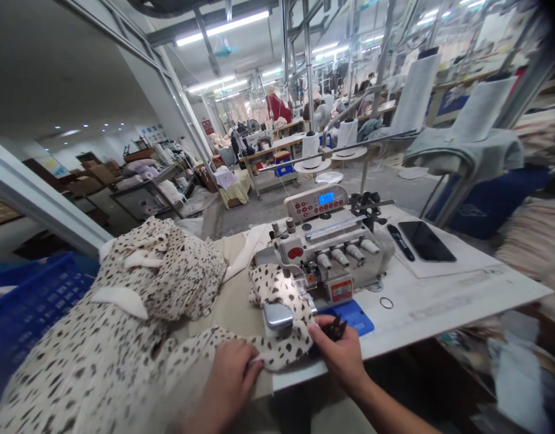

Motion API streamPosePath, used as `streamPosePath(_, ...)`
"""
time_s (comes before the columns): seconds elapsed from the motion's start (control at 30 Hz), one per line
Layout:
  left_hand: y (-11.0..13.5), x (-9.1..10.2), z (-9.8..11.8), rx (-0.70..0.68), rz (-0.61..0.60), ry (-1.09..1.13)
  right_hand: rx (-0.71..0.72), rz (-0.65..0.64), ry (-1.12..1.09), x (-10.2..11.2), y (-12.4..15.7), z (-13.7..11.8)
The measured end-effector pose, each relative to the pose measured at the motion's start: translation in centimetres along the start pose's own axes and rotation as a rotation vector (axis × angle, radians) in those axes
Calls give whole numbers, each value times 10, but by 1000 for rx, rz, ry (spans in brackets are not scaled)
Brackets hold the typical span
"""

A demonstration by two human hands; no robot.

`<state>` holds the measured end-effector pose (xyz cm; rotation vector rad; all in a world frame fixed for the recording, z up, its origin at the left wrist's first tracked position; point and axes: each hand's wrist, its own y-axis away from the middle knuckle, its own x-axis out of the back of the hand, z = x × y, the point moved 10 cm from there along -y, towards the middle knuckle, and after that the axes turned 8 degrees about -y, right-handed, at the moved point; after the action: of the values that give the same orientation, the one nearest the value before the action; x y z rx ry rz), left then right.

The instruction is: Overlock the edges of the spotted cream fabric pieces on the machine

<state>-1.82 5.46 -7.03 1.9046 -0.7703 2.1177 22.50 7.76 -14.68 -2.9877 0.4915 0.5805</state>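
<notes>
Here, the spotted cloth (182,283) spreads across the table's (458,301) left side, reaching the sewing machine (336,253). The left hand (234,367) pinches its near edge; the right hand (339,351), thumb and finger closed, grips farther right, a dark tool (335,329) in its curled fingers.

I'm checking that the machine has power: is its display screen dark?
No, the display screen on the sewing machine is lit blue.
</notes>
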Motion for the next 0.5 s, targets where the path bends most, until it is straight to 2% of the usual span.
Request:
streamPosePath(0.1, -1, 1, 33, -18, -3, 162, -22, -37, -39, -2, 0, 4)
streamPosePath(0.17, 0, 0, 66, -85, 44, 289, -39, -108, -76, -6, 0, 7)
streamPosePath(0.23, 6, -10, 98, -158, 122, 389, -46, -198, -119, -11, 2, 9)
streamPosePath(0.3, 15, -31, 126, -196, 202, 440, -39, -262, -153, -14, 3, 8)
streamPosePath(0.33, 20, -49, 140, -213, 194, 444, -37, -283, -162, -14, 3, 8)
streamPosePath(0.43, 25, -102, 167, -155, 99, 347, -65, -342, -150, -18, 5, 7)
streamPosePath(0.5, 23, -117, 182, -208, -10, 292, -87, -348, -96, -20, 6, 7)
